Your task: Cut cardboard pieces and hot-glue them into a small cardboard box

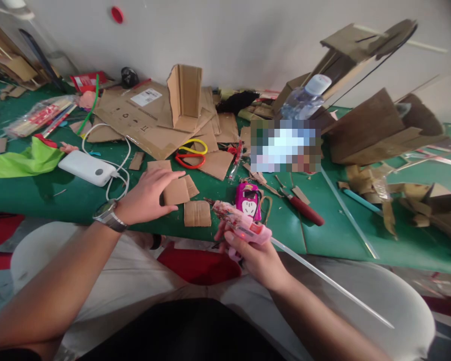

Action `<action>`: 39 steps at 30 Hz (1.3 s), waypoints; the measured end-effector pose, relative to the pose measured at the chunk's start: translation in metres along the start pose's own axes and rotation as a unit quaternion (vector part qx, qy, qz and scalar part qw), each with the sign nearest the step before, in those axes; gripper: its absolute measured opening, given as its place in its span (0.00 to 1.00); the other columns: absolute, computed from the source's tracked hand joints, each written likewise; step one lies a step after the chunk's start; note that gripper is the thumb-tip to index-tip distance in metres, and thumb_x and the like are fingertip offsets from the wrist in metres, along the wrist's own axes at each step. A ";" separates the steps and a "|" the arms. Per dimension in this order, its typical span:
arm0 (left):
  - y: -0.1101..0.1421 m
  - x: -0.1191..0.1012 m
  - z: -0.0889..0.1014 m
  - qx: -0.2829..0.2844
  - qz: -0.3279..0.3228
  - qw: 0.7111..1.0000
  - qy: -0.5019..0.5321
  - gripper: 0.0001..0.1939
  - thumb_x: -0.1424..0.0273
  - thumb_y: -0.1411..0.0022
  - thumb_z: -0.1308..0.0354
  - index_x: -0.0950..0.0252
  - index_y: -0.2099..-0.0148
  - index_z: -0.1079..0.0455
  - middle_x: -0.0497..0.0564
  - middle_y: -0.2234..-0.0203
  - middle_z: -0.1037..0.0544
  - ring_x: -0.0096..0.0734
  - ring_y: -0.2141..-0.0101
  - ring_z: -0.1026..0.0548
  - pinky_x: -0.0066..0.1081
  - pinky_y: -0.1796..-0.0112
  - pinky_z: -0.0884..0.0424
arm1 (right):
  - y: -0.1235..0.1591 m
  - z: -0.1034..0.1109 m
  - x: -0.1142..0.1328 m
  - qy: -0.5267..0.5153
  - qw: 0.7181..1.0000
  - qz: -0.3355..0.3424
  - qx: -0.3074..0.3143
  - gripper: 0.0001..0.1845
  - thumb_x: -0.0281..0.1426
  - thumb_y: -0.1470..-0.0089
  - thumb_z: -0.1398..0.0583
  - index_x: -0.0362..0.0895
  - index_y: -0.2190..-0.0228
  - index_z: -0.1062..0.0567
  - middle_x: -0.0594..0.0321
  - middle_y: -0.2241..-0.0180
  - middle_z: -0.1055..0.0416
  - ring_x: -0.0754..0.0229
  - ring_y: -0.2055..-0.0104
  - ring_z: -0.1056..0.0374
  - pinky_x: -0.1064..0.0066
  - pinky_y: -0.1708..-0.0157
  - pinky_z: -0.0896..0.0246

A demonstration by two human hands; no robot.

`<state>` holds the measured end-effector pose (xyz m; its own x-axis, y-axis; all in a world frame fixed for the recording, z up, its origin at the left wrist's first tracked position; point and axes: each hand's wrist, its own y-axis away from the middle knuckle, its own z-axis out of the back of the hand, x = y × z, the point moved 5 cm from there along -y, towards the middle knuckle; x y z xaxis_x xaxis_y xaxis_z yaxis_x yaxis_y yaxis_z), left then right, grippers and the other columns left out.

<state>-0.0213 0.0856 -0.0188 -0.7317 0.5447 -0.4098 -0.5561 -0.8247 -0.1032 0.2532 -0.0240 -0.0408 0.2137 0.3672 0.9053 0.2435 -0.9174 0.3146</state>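
My left hand (146, 194), with a metal watch on its wrist, reaches over the table edge with thumb and fingers apart. Between and just beyond its fingertips lies a small cardboard piece (176, 191), overlapping other scraps; whether the fingers touch it I cannot tell. Another small cardboard square (197, 214) lies beside it, close to the edge. My right hand (263, 260) is wrapped round a pink hot glue gun (250, 228), its nozzle pointing left towards that square. A long clear glue stick (330, 281) sticks out of the gun's back. Behind the gun sits a magenta power socket (247, 200).
On the green table (225, 195) are a white power bank (86, 168) with cable, orange-and-yellow-handled scissors (191, 153), a red-handled tool (306, 209) and a flattened carton (143, 118). A water bottle (304, 100) and cardboard constructions (368, 125) stand at right.
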 end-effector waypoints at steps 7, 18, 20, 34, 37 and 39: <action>0.005 0.013 0.031 -0.061 0.069 0.987 0.131 0.42 0.58 0.33 0.28 0.57 0.22 0.36 0.61 0.32 0.22 0.55 0.35 0.22 0.51 0.36 0.25 | -0.002 -0.019 -0.036 -0.109 0.992 -0.059 0.012 0.28 0.53 0.45 0.21 0.52 0.49 0.12 0.55 0.47 0.14 0.47 0.51 0.15 0.47 0.43 0.20; 0.009 0.028 0.026 -0.020 0.235 0.939 0.250 0.30 0.42 0.22 0.48 0.63 0.58 0.22 0.51 0.77 0.18 0.36 0.75 0.20 0.32 0.73 0.27 | -0.008 0.000 -0.009 -0.053 0.997 0.026 -0.054 0.20 0.48 0.39 0.25 0.51 0.50 0.13 0.53 0.41 0.16 0.40 0.41 0.18 0.51 0.48 0.20; 0.009 0.017 0.012 0.013 0.241 0.924 0.298 0.24 0.45 0.22 0.46 0.61 0.49 0.24 0.49 0.71 0.17 0.33 0.79 0.22 0.31 0.78 0.29 | -0.007 0.001 -0.005 -0.043 0.998 0.030 -0.046 0.20 0.48 0.38 0.25 0.51 0.51 0.14 0.52 0.43 0.16 0.43 0.47 0.16 0.53 0.51 0.20; 0.007 -0.032 -0.029 -0.003 0.126 0.992 0.006 0.17 0.55 0.28 0.33 0.59 0.44 0.24 0.56 0.48 0.14 0.51 0.51 0.14 0.40 0.59 0.23 | -0.007 0.000 -0.007 -0.026 0.999 -0.020 -0.032 0.27 0.51 0.40 0.25 0.46 0.48 0.17 0.56 0.61 0.14 0.53 0.63 0.17 0.63 0.62 0.24; 0.005 -0.028 -0.027 -0.026 0.115 0.992 -0.052 0.16 0.57 0.21 0.43 0.60 0.42 0.22 0.58 0.44 0.17 0.50 0.51 0.14 0.40 0.61 0.22 | -0.004 -0.007 -0.011 -0.013 0.998 -0.057 0.004 0.31 0.53 0.40 0.25 0.45 0.46 0.16 0.50 0.56 0.12 0.53 0.63 0.17 0.64 0.66 0.26; 0.003 -0.025 -0.025 -0.035 0.110 0.990 -0.083 0.18 0.60 0.19 0.47 0.60 0.39 0.21 0.58 0.43 0.17 0.48 0.53 0.14 0.40 0.63 0.22 | -0.004 -0.010 -0.014 -0.014 0.997 -0.068 0.013 0.33 0.55 0.41 0.25 0.44 0.45 0.16 0.47 0.52 0.12 0.53 0.64 0.17 0.64 0.66 0.26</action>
<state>0.0050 0.0655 -0.0311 -0.8899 0.3632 -0.2760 -0.3512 -0.9316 -0.0935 0.2399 -0.0275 -0.0521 0.2026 0.4930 0.8461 0.2975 -0.8542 0.4265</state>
